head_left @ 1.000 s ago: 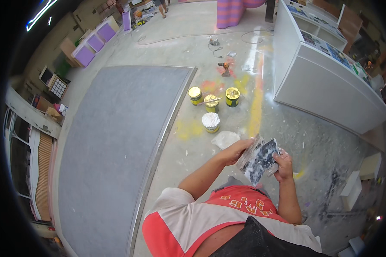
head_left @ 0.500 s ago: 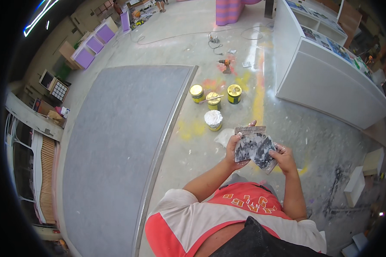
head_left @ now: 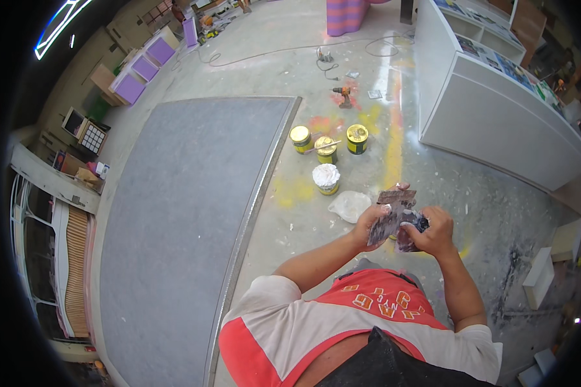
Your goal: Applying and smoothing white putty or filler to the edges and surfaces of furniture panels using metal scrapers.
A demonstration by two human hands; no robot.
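My left hand grips a flat putty scraper, its face smeared grey and dark, with a brown strip along the far edge. Fingers closed, my right hand holds a second putty scraper, smaller in view and partly covered by the fingers. The two blades meet or overlap in front of my waist; whether they touch is hard to tell. Beyond my left hand lies a crumpled whitish plastic bag. Past it stands a can heaped with white paste.
Several yellow-lidded cans stand farther off, a stick lying across one. A large grey panel with a pale edge fills the left. A cordless drill and a cable lie beyond. At right stands a white counter.
Both scrapers have tilted, so less of their faces shows. My right hand has turned over its scraper and shifted slightly up and right; my left hand has moved a little right.
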